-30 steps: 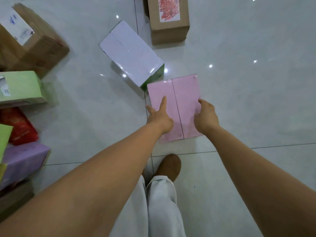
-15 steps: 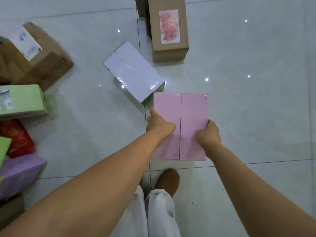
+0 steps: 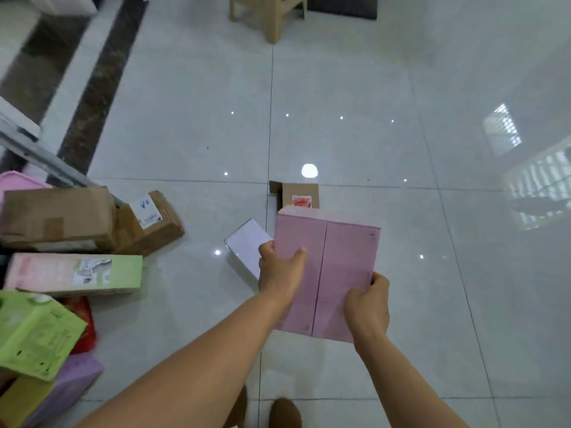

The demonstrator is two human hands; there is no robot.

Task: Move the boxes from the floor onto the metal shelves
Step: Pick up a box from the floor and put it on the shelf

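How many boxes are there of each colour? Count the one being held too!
Brown boxes: 3
Pink box, held up: 1
White box: 1
Green box: 1
Pink-and-green box: 1
Purple box: 1
Yellow box, mostly hidden: 1
Total: 9
The pink shape at the left edge is cut off, so it is not counted.

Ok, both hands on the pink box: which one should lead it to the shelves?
Probably left. The left hand grips the pink box midway along its side, nearer the metal frame; the right hand only pinches a near corner.
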